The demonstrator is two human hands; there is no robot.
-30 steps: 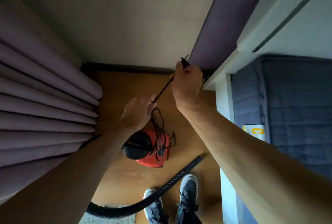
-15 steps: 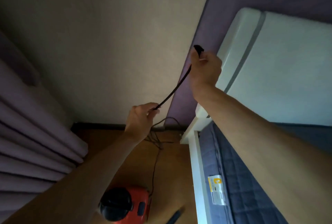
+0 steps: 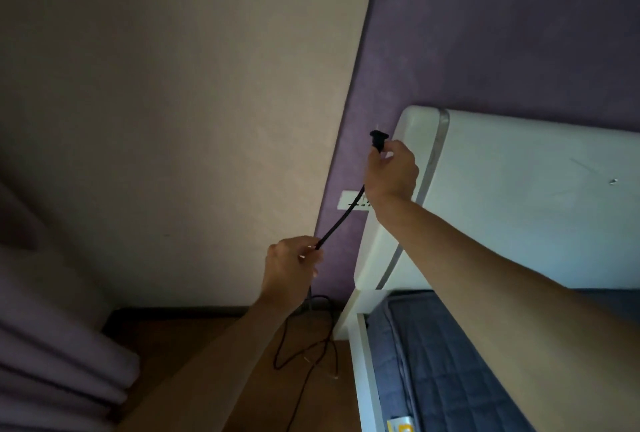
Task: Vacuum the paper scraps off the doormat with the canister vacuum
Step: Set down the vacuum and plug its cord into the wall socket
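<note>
My right hand (image 3: 391,171) is raised in front of the purple wall and grips the black power plug (image 3: 378,139), whose head sticks out above my fingers. The black power cord (image 3: 341,218) runs taut down-left from it to my left hand (image 3: 292,267), which pinches it. Below my left hand the cord hangs in loose loops (image 3: 304,345) over the wooden floor. A white wall socket (image 3: 353,200) sits on the purple wall just below and left of my right hand, partly crossed by the cord. The vacuum, doormat and paper scraps are out of view.
A white bed headboard (image 3: 519,189) stands against the purple wall (image 3: 485,33) on the right, with a blue quilted mattress (image 3: 450,379) below. A beige wall (image 3: 173,85) fills the left, with pale curtains (image 3: 52,362) at the lower left.
The view has tilted up; the red vacuum has dropped out of frame and the wall socket has come into sight. Both hands still hold the cord, the plug now just above the socket.
</note>
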